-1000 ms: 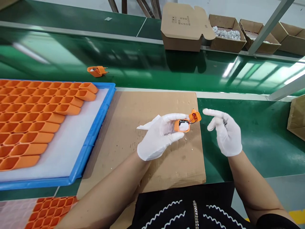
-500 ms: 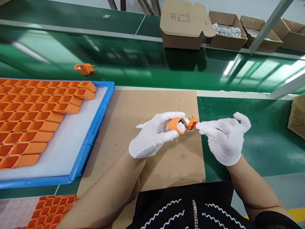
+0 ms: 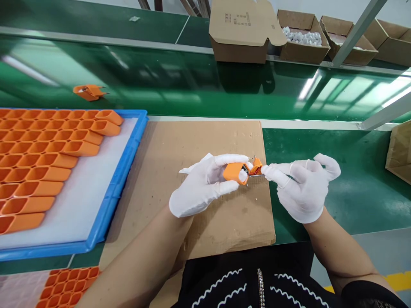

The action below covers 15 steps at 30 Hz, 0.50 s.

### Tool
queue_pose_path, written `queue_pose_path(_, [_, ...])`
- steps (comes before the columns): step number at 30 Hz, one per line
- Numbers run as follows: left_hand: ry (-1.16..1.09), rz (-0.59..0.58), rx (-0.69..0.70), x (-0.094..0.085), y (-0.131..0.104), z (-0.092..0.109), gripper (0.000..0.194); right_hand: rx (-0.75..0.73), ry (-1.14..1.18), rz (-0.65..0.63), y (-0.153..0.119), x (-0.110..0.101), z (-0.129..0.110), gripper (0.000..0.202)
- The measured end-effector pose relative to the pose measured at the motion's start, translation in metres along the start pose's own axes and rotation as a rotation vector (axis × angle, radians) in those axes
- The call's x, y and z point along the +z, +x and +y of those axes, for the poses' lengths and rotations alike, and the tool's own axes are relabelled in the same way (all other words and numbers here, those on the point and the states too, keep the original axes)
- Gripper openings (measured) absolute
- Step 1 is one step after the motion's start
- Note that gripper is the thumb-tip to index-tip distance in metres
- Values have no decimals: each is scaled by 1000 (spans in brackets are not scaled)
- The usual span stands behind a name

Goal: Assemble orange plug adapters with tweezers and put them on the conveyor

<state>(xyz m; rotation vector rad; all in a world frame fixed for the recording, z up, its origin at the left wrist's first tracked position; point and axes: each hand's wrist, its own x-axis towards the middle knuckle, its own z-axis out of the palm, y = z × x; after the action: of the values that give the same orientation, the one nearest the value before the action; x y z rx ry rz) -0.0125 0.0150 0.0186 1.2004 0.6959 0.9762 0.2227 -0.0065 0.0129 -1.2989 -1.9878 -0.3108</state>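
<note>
Head view: the left hand point(image 3: 199, 188) holds an orange housing point(image 3: 233, 172) above the cardboard sheet point(image 3: 205, 205) that lies on the green surface point(image 3: 321, 145). Its thumb and forefinger are closed around the shell, with the open end turned toward the right hand point(image 3: 302, 188). At that open end a small orange end piece point(image 3: 257, 167) with metal parts sits partly seated, and a bit of dark wire or board shows in the gap between the two.

What could go wrong, as I judge it: the end piece looks tilted rather than square to the housing, so a push from the right fingertips could pinch the wire in the seam or leave the cap crooked. The gloves are smooth and the part is small — a slip could drop it onto the cardboard, or send it toward the moving green belt point(image 3: 180, 85), where another orange unit point(image 3: 88, 91) already lies.

The grip of the left hand is clamped firmly on the housing. The right hand's grip is nearly together: forefinger and thumb tips press on the end piece, while the other fingers are curled loosely away — whether they truly pinch it or only push it I cannot tell for certain.

To the left, a blue tray point(image 3: 128, 171) carries rows of empty orange shells point(image 3: 48, 158), well apart from the hands. Cardboard boxes point(image 3: 244, 34) stand beyond the belt.
</note>
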Motion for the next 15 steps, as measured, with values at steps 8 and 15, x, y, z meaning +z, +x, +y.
queue_pose_path(8, [24,-14,-27,-1,0,-2,33,-169,-107,-22,4,-6,3,46])
queue_pose_path(15, [81,-29,-19,-1,-1,-4,32,-275,-162,2,10,-9,2,45])
